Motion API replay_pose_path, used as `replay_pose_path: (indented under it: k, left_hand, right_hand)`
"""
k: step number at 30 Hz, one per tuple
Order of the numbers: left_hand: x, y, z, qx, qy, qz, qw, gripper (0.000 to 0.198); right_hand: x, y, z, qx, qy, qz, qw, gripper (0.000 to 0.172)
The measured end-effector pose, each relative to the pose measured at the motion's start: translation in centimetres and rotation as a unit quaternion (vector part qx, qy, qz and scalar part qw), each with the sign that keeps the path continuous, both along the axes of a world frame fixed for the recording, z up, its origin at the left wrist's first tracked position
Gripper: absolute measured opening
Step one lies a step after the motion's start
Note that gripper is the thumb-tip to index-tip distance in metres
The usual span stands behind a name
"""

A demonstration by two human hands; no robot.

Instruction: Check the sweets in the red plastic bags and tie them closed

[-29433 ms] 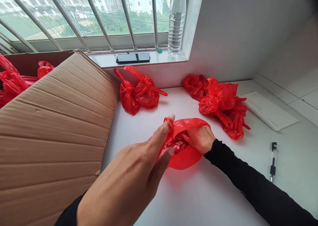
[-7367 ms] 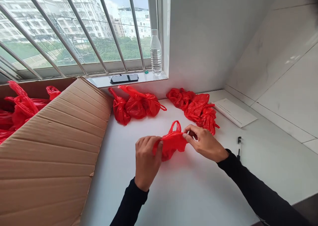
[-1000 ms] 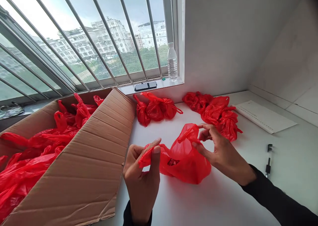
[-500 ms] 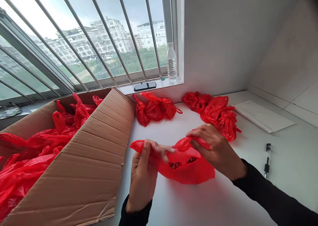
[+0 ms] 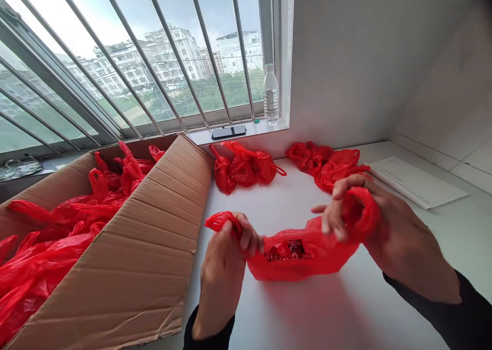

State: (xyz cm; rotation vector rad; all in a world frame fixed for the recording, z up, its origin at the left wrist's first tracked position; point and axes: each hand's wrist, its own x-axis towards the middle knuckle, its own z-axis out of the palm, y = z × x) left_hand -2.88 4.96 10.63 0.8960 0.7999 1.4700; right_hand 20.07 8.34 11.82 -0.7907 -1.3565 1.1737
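Between my hands a red plastic bag (image 5: 303, 275) hangs stretched sideways just above the white table, its mouth gaping. Dark red wrapped pieces (image 5: 290, 250) show inside it; their kind is too small to tell. My left hand (image 5: 228, 252) is closed on one handle, whose tip sticks up past the thumb. On the other side, my right hand (image 5: 378, 227) has the second handle looped around its fingers, and these fingers are bent and slightly blurred.
A cardboard box (image 5: 146, 242) full of red bags stands at left. Tied red bags (image 5: 244, 170) and a second red heap (image 5: 326, 165) lie by the wall. A phone (image 5: 228, 132) and a bottle (image 5: 271, 96) rest on the sill. A white paper pad (image 5: 418, 183) lies at right.
My right hand has moved right and turned, with the handle now looped over its fingers. The bag is pulled wider, and more of its contents show. My left hand keeps its grip.
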Motion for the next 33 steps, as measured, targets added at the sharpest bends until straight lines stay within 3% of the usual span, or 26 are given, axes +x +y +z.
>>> replay_pose_path:
  k: [3,6,10,12,16,19,21,25,27,29,33]
  left_hand:
    - [0.4,-0.2,-0.1,0.019,0.044,-0.009,0.999,0.038]
    - [0.8,-0.3,-0.3,0.018,0.114,-0.035,0.993,0.039]
    - [2.0,-0.7,0.2,0.019,0.216,-0.081,0.973,0.033]
    - [2.7,-1.0,0.8,0.032,0.269,-0.102,0.957,0.03]
    - [2.9,-1.5,2.2,0.043,0.349,-0.156,0.923,0.023]
    - [1.9,-1.5,2.1,0.022,0.328,-0.2,0.923,0.024]
    - [1.3,-1.3,1.5,0.01,0.275,-0.21,0.938,0.032]
    - [1.6,-0.6,0.2,-0.011,0.2,-0.131,0.971,0.03]
    - [2.3,-0.6,0.2,-0.015,0.208,-0.079,0.975,0.026]
    - [3.2,-1.1,0.6,0.002,0.261,-0.073,0.963,0.017]
    - [4.5,-2.3,1.6,0.019,0.436,-0.131,0.89,0.029]
  right_hand:
    - [-0.8,-0.4,0.7,-0.07,0.044,0.029,0.996,0.022]
    - [-1.5,-1.2,0.9,-0.093,0.003,0.031,0.995,0.008]
    - [-2.6,-2.8,0.8,0.026,-0.149,0.037,0.988,0.042]
    - [-3.4,-3.2,0.9,0.065,-0.216,0.007,0.974,0.047]
    - [-3.8,-2.7,1.4,0.055,-0.232,0.038,0.97,0.005]
    - [-3.2,-2.2,1.6,0.014,-0.218,0.013,0.976,0.013]
    - [-2.6,-2.2,1.5,0.009,-0.213,-0.004,0.977,0.022]
    - [-2.0,-2.7,1.2,0.075,-0.199,-0.004,0.977,0.032]
    - [-2.0,-2.7,1.1,0.15,-0.24,-0.01,0.959,0.032]
    - [-2.3,-2.6,1.1,0.225,-0.304,-0.029,0.925,0.035]
    - [-2.7,-1.8,1.7,0.28,-0.383,-0.039,0.879,0.039]
